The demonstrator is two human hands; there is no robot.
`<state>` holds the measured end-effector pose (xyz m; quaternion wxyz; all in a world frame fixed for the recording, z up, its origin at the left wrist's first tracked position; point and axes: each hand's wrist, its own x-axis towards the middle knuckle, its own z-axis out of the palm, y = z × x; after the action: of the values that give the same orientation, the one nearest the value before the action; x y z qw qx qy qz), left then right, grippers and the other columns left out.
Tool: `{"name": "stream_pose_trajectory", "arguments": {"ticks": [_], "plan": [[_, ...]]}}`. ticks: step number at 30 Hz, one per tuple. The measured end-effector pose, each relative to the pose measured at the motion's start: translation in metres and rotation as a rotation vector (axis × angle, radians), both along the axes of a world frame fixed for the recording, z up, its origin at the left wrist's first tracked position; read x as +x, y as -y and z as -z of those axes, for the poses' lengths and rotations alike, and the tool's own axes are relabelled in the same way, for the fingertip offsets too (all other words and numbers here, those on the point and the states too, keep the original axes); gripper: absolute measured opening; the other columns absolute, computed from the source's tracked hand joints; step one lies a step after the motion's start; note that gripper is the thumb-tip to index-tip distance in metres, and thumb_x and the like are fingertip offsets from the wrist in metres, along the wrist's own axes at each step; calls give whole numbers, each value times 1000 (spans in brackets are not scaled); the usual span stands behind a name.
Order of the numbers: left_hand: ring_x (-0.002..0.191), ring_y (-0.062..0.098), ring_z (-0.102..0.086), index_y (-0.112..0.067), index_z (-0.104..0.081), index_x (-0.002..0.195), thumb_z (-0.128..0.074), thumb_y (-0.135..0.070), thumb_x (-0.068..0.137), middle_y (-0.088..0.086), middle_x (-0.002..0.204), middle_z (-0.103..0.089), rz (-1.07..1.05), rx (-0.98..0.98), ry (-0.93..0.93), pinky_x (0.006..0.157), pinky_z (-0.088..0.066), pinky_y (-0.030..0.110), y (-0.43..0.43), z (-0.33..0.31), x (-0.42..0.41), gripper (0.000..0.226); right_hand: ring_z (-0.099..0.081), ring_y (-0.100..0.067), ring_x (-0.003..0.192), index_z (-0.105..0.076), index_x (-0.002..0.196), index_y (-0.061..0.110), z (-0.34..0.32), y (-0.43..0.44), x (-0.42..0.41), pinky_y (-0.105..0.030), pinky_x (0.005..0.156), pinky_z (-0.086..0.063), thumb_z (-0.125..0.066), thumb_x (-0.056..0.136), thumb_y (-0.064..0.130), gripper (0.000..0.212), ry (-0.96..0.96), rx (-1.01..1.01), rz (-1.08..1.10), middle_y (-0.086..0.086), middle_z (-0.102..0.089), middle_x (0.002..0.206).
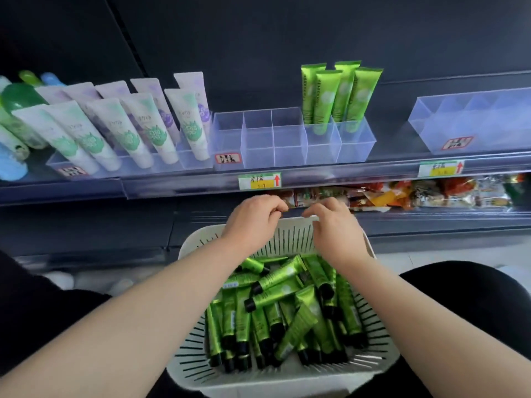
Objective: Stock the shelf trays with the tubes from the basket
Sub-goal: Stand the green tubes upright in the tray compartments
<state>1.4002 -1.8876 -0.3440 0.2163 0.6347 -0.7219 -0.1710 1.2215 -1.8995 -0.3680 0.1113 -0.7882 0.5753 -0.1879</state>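
A white slotted basket [290, 374] sits low in the middle, holding several green tubes [275, 305] with black caps, lying loose. My left hand [253, 219] and my right hand [334, 225] are side by side at the basket's far rim, fingers curled over its edge. No tube is in either hand. On the shelf above stands a clear divided tray [287, 147]. Several green tubes [339, 93] stand upright in its right compartments; its left and middle compartments hold nothing.
White and purple tubes [120, 124] fill a tray at the left of the shelf. Another clear tray [471, 119] stands at the right. Price labels [260, 180] hang on the shelf edge. Snack packets [402, 193] lie on the shelf below.
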Motion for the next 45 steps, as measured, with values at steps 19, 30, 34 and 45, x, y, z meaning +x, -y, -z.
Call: {"name": "stream_pose_trajectory", "arguments": {"ticks": [19,30,34,45], "plan": [[88,25,-63,-11,-67,102,-69,-26,87,6,99,-66,-177,866,-31,79,-53,34,-48,135,-60,21,-63,-26,97,-57,120,20,70,-26,-21,-34,79,-53,-62,88,16,33,-314,657,-1,-6,-65,111],[78,29,-66,-15,-55,75,-57,-7,87,9,79,-65,-392,558,-338,71,-57,45,-36,107,-4,15,-61,-23,100,-56,118,14,73,-32,-13,-30,77,-51,-78,71,20,52,-475,911,-109,-6,-62,111],[72,27,-69,-20,-53,77,-50,-6,90,9,77,-66,-505,480,-353,68,-58,49,-45,106,18,19,-62,-24,102,-57,116,5,79,-47,-3,-30,76,-50,-76,77,22,47,-620,958,-204,-10,-63,113],[63,22,-64,-29,-51,79,-47,-12,92,2,72,-64,-475,423,-245,55,-52,40,-55,105,22,21,-52,-26,115,-39,133,20,90,-29,24,-40,86,-49,-68,84,37,59,-305,714,-91,-5,-50,128]]}}
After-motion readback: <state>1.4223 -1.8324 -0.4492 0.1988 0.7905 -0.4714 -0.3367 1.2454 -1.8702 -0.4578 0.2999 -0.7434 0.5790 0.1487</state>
